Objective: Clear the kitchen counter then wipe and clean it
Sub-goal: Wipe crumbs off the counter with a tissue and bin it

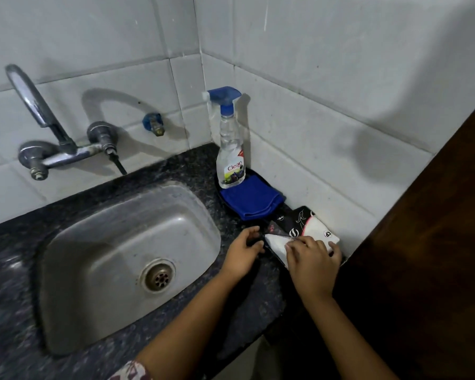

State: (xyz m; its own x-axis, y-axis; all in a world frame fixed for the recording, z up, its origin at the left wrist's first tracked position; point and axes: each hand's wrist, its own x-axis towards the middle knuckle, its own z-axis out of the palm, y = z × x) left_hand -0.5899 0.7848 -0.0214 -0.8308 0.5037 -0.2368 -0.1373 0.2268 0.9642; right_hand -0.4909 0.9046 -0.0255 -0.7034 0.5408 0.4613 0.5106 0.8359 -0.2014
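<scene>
We grip the packet point(299, 220) with both hands, centre right.
Left hand point(243, 252) pinches its corner; right hand point(310, 267) curls over its black-and-white print.

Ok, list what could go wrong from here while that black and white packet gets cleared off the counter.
1. The spray bottle stands tall and narrow just behind the blue cloth; an arm swing, or a tug on the cloth, might topple it.
2. The sink opens right beside the left hand; if the black and white packet slips from it and the right hand, it could slide in.
</scene>
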